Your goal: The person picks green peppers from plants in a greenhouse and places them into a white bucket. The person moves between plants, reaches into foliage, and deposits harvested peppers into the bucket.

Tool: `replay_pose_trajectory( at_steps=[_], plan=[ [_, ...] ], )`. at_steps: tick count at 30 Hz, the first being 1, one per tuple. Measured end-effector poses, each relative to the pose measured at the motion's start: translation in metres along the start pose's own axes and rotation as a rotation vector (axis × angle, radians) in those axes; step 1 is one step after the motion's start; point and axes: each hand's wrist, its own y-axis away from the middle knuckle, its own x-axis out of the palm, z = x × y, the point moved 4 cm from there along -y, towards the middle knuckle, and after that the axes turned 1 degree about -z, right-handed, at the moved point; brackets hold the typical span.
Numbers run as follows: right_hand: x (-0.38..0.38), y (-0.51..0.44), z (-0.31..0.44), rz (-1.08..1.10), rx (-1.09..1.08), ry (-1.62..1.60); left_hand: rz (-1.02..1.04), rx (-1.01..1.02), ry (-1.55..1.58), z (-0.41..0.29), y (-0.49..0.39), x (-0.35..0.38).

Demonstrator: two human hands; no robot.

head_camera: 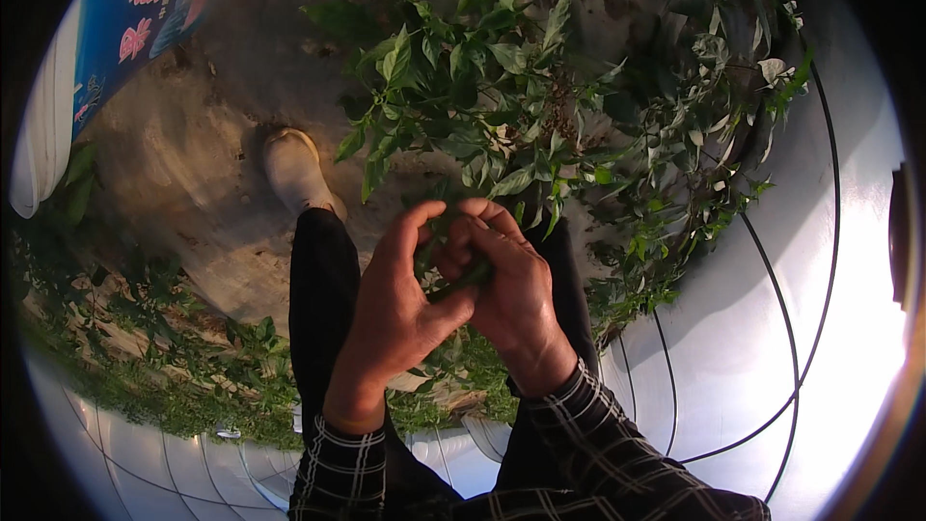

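My left hand [398, 304] and my right hand [506, 275] are held close together in front of my legs. Between them is a green pepper [474, 277], partly covered by my fingers. The curled fingers of my right hand close on it, while my left thumb reaches across to its lower side. My left fingers are bent and spread from the thumb. Just beyond my hands stands a leafy green pepper plant [463, 87].
A blue printed sack [116, 51] with a white part lies at the upper left. My shoe [293, 170] stands on the soil-stained plastic sheet [231, 231]. More plants [673, 130] line the right, beside the plastic film wall [810, 304] with dark cords. Low plants [181, 376] grow behind me.
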Motion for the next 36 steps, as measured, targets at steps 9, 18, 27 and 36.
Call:
replay_pose_trajectory(
  at_steps=[9,18,27,36],
  plan=[
    [0.032,-0.048,0.100,0.053,-0.813,1.278,0.101,-0.293,0.554,0.004,-0.008,0.005],
    [0.021,-0.102,0.033,0.199,-0.938,1.895,-0.034,-0.238,0.564,-0.005,-0.019,0.004],
    [0.001,-0.153,0.046,0.003,-0.330,1.072,-0.146,-0.319,0.664,0.006,-0.023,0.004],
    [-0.019,-0.176,0.045,-0.444,-0.523,1.383,-0.093,-0.273,0.579,0.004,-0.019,0.008]
  ],
)
